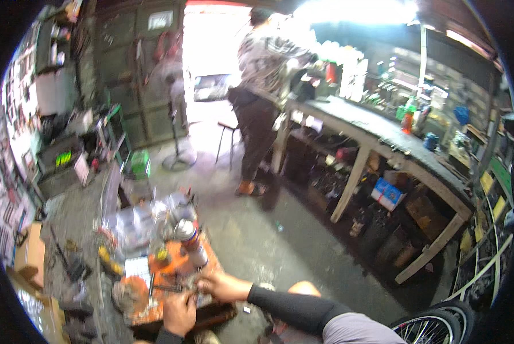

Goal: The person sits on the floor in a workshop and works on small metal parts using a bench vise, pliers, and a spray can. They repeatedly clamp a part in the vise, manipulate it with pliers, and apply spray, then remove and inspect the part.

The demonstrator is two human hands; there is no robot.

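My left hand (179, 315) is closed over the near edge of a worn orange work surface (211, 259). Close against it, my right hand (221, 285) reaches in from the right with its fingers pinched together. Whatever sits between the fingertips is small, blurred and mostly hidden. Just left of the hands lies a dark metal T-shaped tool (166, 287). Beyond the right hand stands a spray can (195, 250). A small yellow-topped container (162, 257) is left of the can, and a white card or sheet (136, 268) lies farther left.
A clear compartment box (132, 225) sits behind the orange surface. At the far side a person (263, 74) stands by a long workbench (377, 129). A bicycle wheel (434, 328) is at lower right, a cardboard box (30, 255) at left, a green crate (139, 164) farther back.
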